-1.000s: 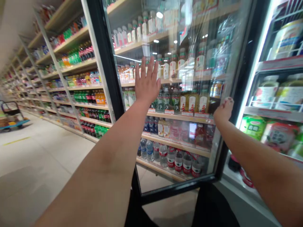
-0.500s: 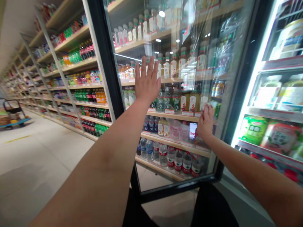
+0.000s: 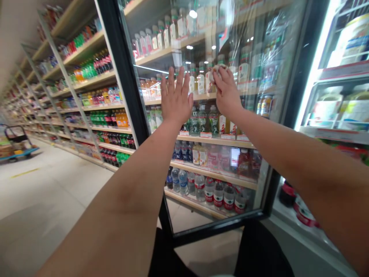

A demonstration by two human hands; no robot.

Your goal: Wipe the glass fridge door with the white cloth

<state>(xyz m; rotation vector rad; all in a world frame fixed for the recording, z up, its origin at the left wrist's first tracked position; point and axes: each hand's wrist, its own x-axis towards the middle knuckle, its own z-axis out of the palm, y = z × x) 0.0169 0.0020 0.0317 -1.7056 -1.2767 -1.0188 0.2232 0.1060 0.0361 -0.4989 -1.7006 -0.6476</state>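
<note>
A glass door (image 3: 276, 127) with a black frame (image 3: 216, 227) stands open in front of me, and shelves of bottles show through it. My left hand (image 3: 176, 98) lies flat on the glass with its fingers spread. To its right, my right hand (image 3: 229, 92) presses a crumpled pale cloth (image 3: 219, 71) against the pane, the fingers bent over it. Much of the cloth is hidden under those fingers. Streaks and reflections mark the upper right of the glass.
On the right is a lit refrigerator with drink bottles (image 3: 327, 105) on its shelves. Long shelves of bottles (image 3: 106, 119) run down the left side. A blue trolley (image 3: 19, 152) with goods stands on the pale floor (image 3: 52, 192) at far left. My knees flank the door's lower edge.
My right hand has moved up and to the left across the glass, from its lower right part to near the left hand. The left hand stays almost where it was.
</note>
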